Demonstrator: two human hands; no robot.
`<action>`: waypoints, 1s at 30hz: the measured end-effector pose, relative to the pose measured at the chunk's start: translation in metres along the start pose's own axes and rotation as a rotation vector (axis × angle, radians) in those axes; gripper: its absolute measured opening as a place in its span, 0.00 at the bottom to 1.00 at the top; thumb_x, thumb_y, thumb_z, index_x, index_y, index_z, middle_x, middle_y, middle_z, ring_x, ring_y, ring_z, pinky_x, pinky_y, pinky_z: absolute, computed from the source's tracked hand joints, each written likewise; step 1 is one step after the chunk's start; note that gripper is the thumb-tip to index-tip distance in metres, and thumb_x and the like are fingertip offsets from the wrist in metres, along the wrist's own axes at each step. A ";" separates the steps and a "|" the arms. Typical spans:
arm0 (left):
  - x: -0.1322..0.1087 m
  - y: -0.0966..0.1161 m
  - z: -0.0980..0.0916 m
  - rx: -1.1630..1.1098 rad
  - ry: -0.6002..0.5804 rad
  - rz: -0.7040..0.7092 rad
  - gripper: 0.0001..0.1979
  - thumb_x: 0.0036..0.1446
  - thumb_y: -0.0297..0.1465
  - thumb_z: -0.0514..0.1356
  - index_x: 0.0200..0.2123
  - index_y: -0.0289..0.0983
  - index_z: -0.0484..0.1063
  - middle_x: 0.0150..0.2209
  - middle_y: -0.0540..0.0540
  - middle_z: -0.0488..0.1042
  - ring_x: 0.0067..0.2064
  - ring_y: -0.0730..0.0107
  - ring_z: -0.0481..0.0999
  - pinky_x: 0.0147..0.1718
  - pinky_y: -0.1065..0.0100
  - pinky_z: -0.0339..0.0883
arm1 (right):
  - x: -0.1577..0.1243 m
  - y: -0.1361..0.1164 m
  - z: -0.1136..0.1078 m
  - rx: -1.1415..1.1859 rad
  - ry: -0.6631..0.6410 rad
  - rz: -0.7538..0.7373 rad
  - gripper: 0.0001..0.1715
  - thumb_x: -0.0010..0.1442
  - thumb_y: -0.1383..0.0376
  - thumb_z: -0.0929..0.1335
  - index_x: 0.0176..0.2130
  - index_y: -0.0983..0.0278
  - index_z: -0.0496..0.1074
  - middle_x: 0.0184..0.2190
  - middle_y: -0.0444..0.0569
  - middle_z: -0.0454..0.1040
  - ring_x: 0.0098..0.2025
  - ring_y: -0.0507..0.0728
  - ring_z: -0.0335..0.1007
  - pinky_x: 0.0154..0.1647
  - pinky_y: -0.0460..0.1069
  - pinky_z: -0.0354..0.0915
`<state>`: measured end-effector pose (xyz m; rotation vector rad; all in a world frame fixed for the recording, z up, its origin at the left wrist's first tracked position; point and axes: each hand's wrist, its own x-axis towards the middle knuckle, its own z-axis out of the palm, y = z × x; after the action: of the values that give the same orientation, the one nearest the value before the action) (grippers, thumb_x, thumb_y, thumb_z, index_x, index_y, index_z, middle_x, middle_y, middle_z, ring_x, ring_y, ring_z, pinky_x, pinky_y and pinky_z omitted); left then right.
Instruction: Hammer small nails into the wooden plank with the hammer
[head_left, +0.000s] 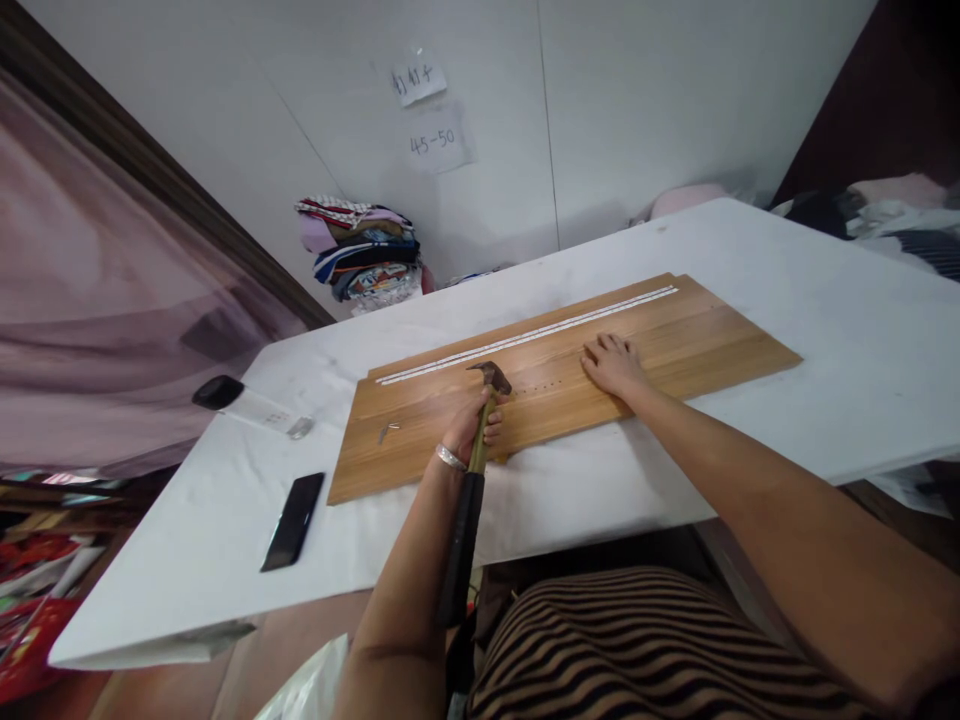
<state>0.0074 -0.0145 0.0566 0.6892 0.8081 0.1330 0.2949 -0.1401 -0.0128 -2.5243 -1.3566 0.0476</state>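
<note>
A long wooden board lies on the white table. My left hand is closed round the shaft of a hammer just below its head, which rests on the board. The black grip of the hammer points back toward me. My right hand lies flat on the board with its fingers spread, a little to the right of the hammer head. A short row of small nails shows in the board between the two hands. Loose nails lie near the board's left end.
A white strip runs along the board's far edge. A black phone lies at the table's near left. A dark object and a clear bag sit further back on the left. Folded clothes are stacked by the wall.
</note>
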 end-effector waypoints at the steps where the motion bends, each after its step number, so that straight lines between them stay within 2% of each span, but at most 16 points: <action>1: -0.001 0.000 0.000 0.001 -0.003 0.001 0.15 0.69 0.44 0.61 0.40 0.37 0.69 0.20 0.61 0.56 0.13 0.82 0.55 0.10 0.81 0.47 | 0.000 0.000 0.001 0.002 0.004 0.000 0.31 0.74 0.54 0.57 0.64 0.59 0.75 0.69 0.60 0.68 0.72 0.69 0.57 0.70 0.66 0.53; 7: 0.008 -0.004 -0.004 -0.007 0.035 -0.001 0.16 0.71 0.45 0.58 0.40 0.38 0.69 0.20 0.61 0.55 0.12 0.81 0.53 0.09 0.81 0.45 | 0.000 -0.001 0.000 -0.002 0.001 0.011 0.31 0.74 0.54 0.57 0.65 0.60 0.74 0.70 0.61 0.67 0.72 0.69 0.57 0.70 0.66 0.52; 21: 0.010 -0.005 -0.005 0.006 0.040 0.004 0.17 0.71 0.46 0.59 0.39 0.37 0.69 0.19 0.61 0.55 0.12 0.82 0.52 0.09 0.80 0.44 | 0.000 0.001 0.000 -0.014 -0.001 0.003 0.31 0.74 0.54 0.57 0.65 0.60 0.74 0.70 0.60 0.68 0.72 0.69 0.57 0.70 0.66 0.53; 30: 0.003 0.002 -0.003 0.005 -0.027 0.001 0.16 0.70 0.45 0.61 0.40 0.37 0.69 0.20 0.60 0.58 0.13 0.81 0.56 0.10 0.80 0.49 | -0.001 -0.001 -0.002 -0.007 -0.007 0.007 0.31 0.74 0.55 0.57 0.65 0.62 0.74 0.71 0.61 0.67 0.73 0.69 0.57 0.70 0.66 0.53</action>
<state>0.0074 -0.0101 0.0545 0.6953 0.7821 0.1224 0.2935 -0.1407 -0.0105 -2.5368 -1.3536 0.0530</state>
